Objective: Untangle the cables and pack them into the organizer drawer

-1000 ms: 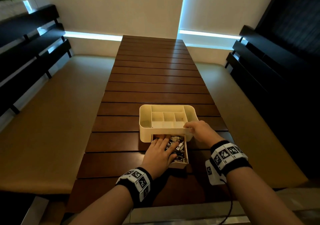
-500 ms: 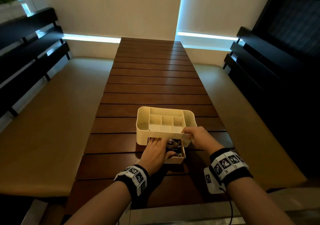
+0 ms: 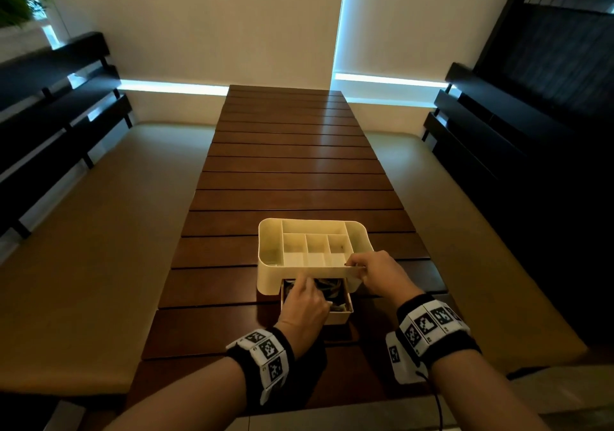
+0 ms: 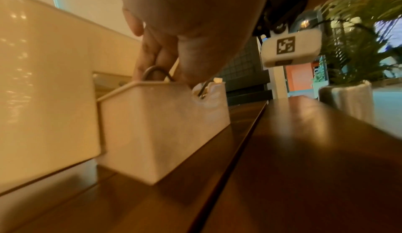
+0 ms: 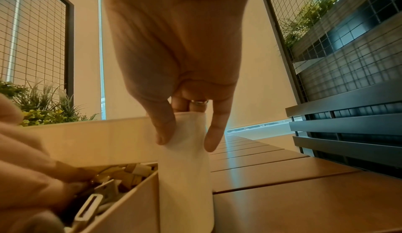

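While our right hand (image 3: 377, 272) clamps the near right corner of the cream organizer (image 3: 270, 247), thumb in front and fingers over its rim, our left hand (image 3: 304, 301) reaches into the half-open drawer (image 3: 345, 314) below and presses on the cables (image 5: 121, 176) piled there, its fingers curled among them. Everything sits on the slatted wooden table (image 3: 292, 171).

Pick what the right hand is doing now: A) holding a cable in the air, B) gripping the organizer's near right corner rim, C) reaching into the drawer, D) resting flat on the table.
B: in the right wrist view the right hand has thumb and fingers curled over the near right corner of the organizer, while the left hand is in the part-open drawer among the cables.
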`<state>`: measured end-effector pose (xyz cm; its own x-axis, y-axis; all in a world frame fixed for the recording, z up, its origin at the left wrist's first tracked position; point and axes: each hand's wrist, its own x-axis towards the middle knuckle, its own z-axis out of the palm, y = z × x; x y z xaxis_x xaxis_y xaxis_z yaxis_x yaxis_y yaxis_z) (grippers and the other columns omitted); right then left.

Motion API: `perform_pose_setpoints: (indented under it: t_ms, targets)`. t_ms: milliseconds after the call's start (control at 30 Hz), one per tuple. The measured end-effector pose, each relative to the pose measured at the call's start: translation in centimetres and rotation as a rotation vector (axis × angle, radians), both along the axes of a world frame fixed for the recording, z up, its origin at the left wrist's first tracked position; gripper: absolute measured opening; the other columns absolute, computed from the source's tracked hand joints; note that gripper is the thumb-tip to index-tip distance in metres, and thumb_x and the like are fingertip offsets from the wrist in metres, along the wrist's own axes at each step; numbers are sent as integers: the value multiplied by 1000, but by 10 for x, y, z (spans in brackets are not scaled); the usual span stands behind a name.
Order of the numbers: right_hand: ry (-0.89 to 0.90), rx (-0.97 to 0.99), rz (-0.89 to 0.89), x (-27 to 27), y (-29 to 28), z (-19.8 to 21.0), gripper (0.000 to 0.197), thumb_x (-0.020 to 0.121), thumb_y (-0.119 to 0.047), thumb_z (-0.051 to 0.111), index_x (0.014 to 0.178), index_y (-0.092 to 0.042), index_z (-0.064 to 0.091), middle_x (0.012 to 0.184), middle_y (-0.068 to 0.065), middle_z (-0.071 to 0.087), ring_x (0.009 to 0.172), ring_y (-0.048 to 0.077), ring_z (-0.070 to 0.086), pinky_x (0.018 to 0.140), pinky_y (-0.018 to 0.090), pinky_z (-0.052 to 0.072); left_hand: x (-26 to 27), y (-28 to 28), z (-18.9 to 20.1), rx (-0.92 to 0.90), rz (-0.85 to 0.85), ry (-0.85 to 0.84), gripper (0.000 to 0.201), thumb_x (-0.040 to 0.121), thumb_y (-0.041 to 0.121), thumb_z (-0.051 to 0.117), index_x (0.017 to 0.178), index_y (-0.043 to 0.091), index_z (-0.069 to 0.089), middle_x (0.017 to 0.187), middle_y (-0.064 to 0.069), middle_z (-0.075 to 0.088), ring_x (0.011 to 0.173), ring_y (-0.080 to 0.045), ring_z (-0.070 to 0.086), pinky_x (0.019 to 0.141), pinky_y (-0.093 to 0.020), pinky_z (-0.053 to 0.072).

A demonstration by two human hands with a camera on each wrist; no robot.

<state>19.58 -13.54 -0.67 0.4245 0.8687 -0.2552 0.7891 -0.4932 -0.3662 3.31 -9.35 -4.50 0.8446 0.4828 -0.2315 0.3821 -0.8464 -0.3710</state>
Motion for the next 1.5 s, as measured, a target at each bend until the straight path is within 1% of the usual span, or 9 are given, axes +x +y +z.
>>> perform_pose_setpoints:
  t_ms: [67,300,467,667,800,1000,1233,1400,1500]
  targets:
    - [-1,-4,7,0,-1,1,26,93,-13,48,107,-28,64,112,7,57,99,24,56,82,35,49,7,-5,-7,-5,9,-11,28,97,25,42,110,9,61,114,-10,55,119,-30,35,102,-39,26]
    - [-23,-3,27,-4,-2,2,25,92,-13,48,104,-29,63,109,3,60,99,22,57,78,32,47,-8,-17,-11,-123,139,-173,36,97,19,42,127,-1,50,136,-19,29,113,-33,39,88,-38,41]
    - [-1,12,41,-7,-1,-1,24,92,-12,50,101,-28,64,109,4,61,100,23,57,84,38,51,-23,-13,-36,-76,86,-380,37,54,13,84,86,1,69,75,-11,54,61,-22,50,47,-29,47]
    - [46,36,103,-10,1,-3,23,90,-6,48,106,-18,61,114,6,58,114,26,51,96,37,46,-28,-11,-37,-75,-35,-506,77,37,18,88,105,2,55,63,-8,56,51,-20,53,46,-28,47]
    - [-133,-22,184,-13,3,-12,36,92,-26,54,126,-19,50,127,4,54,124,26,38,106,40,35,-26,-7,-42,-90,-65,-465,53,46,17,87,84,9,50,63,-7,56,50,-19,54,44,-25,45]
    - [-168,-63,193,-19,4,-18,41,84,-49,59,114,-21,53,124,-1,53,131,32,28,104,45,32,-16,1,-36,-34,-10,-441,32,38,18,89,54,16,61,55,-3,55,44,-16,54,34,-18,37]
    - [-374,12,161,-28,0,-29,45,78,-35,69,116,-21,48,121,0,57,119,27,44,92,38,39,-22,21,-31,74,-78,-684,33,45,20,87,68,17,64,65,-2,60,68,-23,53,56,-30,47]
    - [-367,70,145,-26,2,-34,41,77,-33,70,112,-21,52,117,-1,60,115,24,47,90,36,41,-39,33,-24,117,97,-852,90,38,16,77,122,24,47,124,-11,45,112,-30,42,86,-43,28]
    - [-361,95,153,-25,2,-36,41,77,-34,70,112,-21,53,116,-2,61,111,23,49,87,35,41,-45,54,-20,-13,170,-712,72,34,21,89,102,19,64,122,-7,60,111,-34,58,90,-59,34]
